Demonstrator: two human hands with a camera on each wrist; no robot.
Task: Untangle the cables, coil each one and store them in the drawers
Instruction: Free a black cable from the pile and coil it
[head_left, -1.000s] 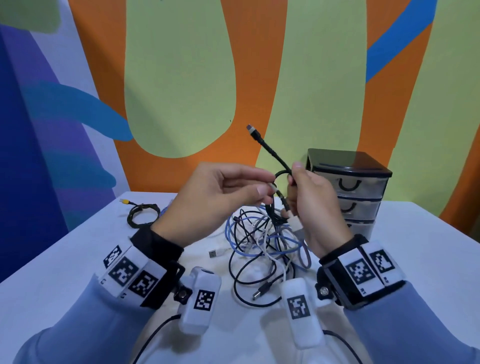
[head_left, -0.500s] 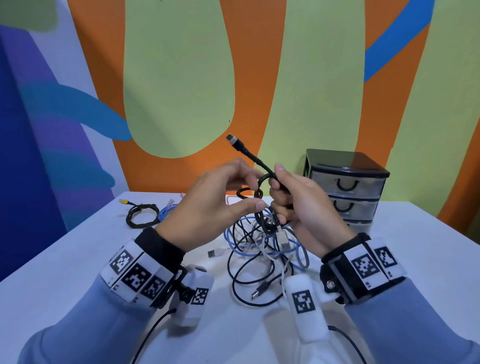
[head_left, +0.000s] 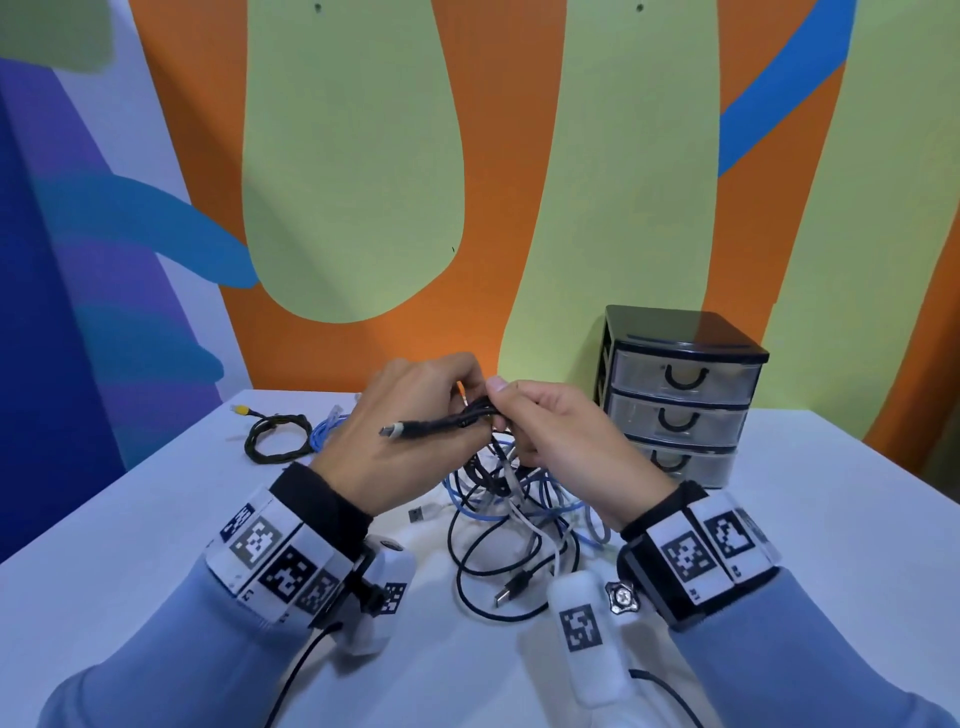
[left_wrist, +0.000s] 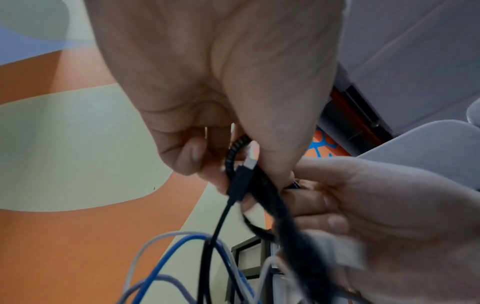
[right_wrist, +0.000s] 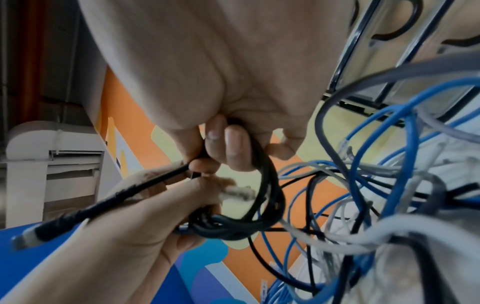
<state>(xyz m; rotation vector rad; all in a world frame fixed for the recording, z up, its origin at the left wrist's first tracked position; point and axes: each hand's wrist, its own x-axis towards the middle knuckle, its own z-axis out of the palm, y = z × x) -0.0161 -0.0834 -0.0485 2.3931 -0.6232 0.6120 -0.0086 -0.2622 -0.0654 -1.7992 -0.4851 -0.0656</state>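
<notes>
White counter (head_left: 156, 519), set against a painted wall. At the back left, a coiled black cable (head_left: 275, 436) with a yellow plug, touching a small blue cable (head_left: 324, 434) beside it. In the middle, a loose tangle of black, blue, grey and white cables (head_left: 519, 530). At the back right, a black three-drawer unit (head_left: 675, 395), drawers closed.
</notes>
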